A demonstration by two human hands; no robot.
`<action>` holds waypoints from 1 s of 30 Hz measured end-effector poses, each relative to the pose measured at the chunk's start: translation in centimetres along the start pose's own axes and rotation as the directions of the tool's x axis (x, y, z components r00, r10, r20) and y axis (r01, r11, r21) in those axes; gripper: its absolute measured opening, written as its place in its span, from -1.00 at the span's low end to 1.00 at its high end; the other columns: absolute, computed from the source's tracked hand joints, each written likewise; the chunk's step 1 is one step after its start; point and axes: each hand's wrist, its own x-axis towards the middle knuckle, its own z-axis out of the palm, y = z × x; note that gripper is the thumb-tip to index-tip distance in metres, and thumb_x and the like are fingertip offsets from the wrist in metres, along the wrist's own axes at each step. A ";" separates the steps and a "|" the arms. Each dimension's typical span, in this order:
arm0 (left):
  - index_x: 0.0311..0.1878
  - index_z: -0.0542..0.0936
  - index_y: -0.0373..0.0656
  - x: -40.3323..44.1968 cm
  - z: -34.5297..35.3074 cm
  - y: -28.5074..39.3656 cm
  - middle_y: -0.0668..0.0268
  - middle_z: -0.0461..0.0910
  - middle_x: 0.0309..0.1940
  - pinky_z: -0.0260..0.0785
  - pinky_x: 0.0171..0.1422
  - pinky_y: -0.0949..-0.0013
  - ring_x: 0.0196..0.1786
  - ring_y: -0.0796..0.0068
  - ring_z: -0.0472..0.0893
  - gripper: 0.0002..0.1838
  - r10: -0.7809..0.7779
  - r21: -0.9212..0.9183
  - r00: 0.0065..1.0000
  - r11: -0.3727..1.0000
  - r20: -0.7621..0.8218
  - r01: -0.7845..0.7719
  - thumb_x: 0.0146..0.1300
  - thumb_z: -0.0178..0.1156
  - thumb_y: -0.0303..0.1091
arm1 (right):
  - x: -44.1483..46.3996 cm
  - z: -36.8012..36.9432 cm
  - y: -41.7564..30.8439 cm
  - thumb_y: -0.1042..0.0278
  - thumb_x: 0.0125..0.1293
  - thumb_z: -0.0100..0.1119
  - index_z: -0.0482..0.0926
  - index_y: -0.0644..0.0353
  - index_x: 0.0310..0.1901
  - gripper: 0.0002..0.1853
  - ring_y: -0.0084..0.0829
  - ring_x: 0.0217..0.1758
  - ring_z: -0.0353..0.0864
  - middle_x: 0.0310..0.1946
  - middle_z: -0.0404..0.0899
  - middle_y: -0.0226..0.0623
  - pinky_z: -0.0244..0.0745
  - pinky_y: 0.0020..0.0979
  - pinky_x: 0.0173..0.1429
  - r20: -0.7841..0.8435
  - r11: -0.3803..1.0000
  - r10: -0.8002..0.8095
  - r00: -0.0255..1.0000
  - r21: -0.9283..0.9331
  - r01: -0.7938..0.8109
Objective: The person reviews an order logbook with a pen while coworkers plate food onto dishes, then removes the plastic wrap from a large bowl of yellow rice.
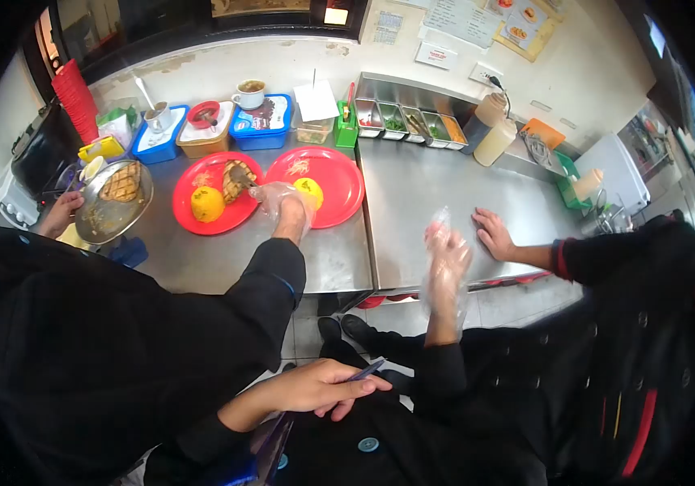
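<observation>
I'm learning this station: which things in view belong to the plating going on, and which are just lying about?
Part of the plating, it seems:
red plates
yellow mounds
grilled pieces
metal pan
co-worker's gloved hand at the plates

Apparently just lying about:
red stack
squeeze bottles
white paper
orange board

White wall [400,61] at my twelve o'clock; dark-framed window [201,31], eleven; stainless-steel counter [412,186], dial centre; pale tiled floor [493,305], four.
</observation>
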 end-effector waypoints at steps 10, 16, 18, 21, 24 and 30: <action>0.16 0.49 0.03 7.3 -4.3 5.1 0.50 0.34 -0.65 0.15 -0.48 0.61 -0.58 0.74 0.31 -0.59 -0.097 -0.197 0.920 0.980 -0.380 0.022 0.39 -0.09 -0.01 | 42.4 -1.7 15.7 0.47 0.15 0.12 0.57 0.23 -0.31 -0.91 -0.38 -0.37 0.61 -0.33 0.60 -0.20 0.52 -0.43 -0.32 0.517 0.557 -0.154 0.842 -0.658 0.506; 0.18 0.48 -0.01 11.3 -5.7 6.6 0.51 0.41 -0.59 0.10 -0.47 0.63 -0.55 0.79 0.30 -0.58 -0.238 -0.407 0.833 0.913 -0.500 0.017 0.39 -0.10 -0.03 | 51.4 1.5 22.5 0.34 0.04 0.13 0.60 0.05 -0.55 -0.90 -0.40 -0.36 0.60 -0.48 0.58 -0.26 0.48 -0.35 -0.31 0.660 0.008 -0.123 0.741 -0.746 0.666; 0.17 0.48 -0.05 12.0 -6.1 7.6 0.49 0.47 -0.56 0.10 -0.45 0.65 -0.55 0.79 0.29 -0.58 -0.304 -0.459 0.781 0.888 -0.546 0.026 0.40 -0.11 -0.06 | 52.6 1.7 21.8 0.36 0.04 0.12 0.58 0.06 -0.55 -0.91 -0.38 -0.37 0.59 -0.51 0.56 -0.26 0.47 -0.34 -0.31 0.791 -0.190 -0.067 0.608 -0.609 0.770; 0.14 0.49 -0.11 13.5 -7.2 9.0 0.47 0.48 -0.52 0.10 -0.40 0.64 -0.53 0.76 0.28 -0.58 -0.344 -0.471 0.731 0.881 -0.589 0.035 0.40 -0.12 -0.09 | 56.0 2.2 25.9 0.37 0.01 0.14 0.51 0.10 -0.54 -0.95 -0.28 -0.41 0.55 -0.58 0.49 -0.26 0.44 -0.28 -0.31 0.779 0.165 -0.262 0.570 -0.545 0.822; 0.13 0.50 -0.12 15.1 -8.0 9.3 0.46 0.48 -0.52 0.11 -0.39 0.63 -0.52 0.76 0.29 -0.59 -0.369 -0.503 0.718 0.864 -0.590 0.030 0.40 -0.12 -0.09 | 54.9 2.6 25.6 0.36 0.02 0.13 0.49 0.12 -0.55 -0.92 -0.25 -0.44 0.52 -0.59 0.47 -0.27 0.40 -0.25 -0.33 0.765 0.439 -0.194 0.614 -0.492 0.752; 0.15 0.49 -0.05 15.4 -8.9 9.4 0.47 0.48 -0.52 0.13 -0.38 0.63 -0.50 0.76 0.31 -0.58 -0.372 -0.498 0.725 0.866 -0.579 0.046 0.39 -0.10 -0.04 | 52.8 2.5 24.9 0.32 0.04 0.11 0.46 0.15 -0.57 -0.86 -0.21 -0.50 0.46 -0.61 0.45 -0.27 0.34 -0.19 -0.38 0.766 0.577 -0.289 0.574 -0.339 0.743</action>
